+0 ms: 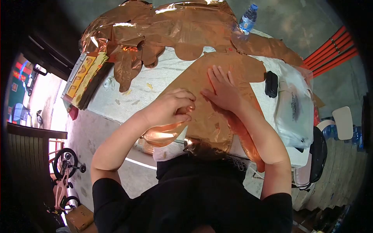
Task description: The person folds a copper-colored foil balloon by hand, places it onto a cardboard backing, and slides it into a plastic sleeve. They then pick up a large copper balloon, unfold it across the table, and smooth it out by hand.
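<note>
A flat copper-coloured foil balloon (206, 124) with rounded lobes lies over the near half of the white-covered table. My right hand (223, 89) rests flat on its upper part, fingers stretched out and slightly spread. Just left of the balloon's middle, my left hand (175, 106) is curled, with the thumb bent in under the fingers. Whatever it may hold is hidden by the fingers. Below that hand, a shiny lobe of foil (165, 135) bulges near the table's front edge. A narrow foil strip (248, 143) runs beneath my right forearm.
More copper foil (182, 25) is heaped along the far side, with a water bottle (248, 19) beside it. A stack of printed packs (85, 79) stands at left. On the right lie a black case (271, 84) and clear plastic bags (293, 110). White stools (342, 122) stand beyond.
</note>
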`<state>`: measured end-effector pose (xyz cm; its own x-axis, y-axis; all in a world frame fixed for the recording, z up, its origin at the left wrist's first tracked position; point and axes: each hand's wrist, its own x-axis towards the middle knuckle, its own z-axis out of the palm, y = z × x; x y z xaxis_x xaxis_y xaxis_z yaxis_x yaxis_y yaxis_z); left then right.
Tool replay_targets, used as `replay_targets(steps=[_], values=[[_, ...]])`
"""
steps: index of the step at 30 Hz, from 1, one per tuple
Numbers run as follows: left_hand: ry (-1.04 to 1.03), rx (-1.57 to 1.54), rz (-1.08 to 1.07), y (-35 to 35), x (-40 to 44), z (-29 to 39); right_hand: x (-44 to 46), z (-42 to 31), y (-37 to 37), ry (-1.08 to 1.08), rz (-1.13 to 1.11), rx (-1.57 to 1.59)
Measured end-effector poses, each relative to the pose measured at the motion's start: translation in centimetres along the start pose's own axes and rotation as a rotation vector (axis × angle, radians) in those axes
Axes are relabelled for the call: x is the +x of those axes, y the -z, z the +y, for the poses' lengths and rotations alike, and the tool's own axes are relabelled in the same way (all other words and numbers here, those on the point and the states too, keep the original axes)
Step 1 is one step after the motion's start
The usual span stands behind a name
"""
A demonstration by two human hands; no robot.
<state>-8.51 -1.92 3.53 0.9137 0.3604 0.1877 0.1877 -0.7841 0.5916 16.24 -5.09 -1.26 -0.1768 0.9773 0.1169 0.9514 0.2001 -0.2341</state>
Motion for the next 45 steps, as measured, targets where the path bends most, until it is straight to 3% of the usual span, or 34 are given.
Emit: replay_targets(steps=[13, 45], values=[[-0.010, -0.013, -0.006, -0.29, 0.05, 0.07, -0.09, -0.17, -0.44, -0.006, 0.073, -0.005], [0.025, -0.004, -0.050, -0.05, 0.58, 0.00, -0.04, -0.09, 0.28, -0.024, -0.018, -0.011]])
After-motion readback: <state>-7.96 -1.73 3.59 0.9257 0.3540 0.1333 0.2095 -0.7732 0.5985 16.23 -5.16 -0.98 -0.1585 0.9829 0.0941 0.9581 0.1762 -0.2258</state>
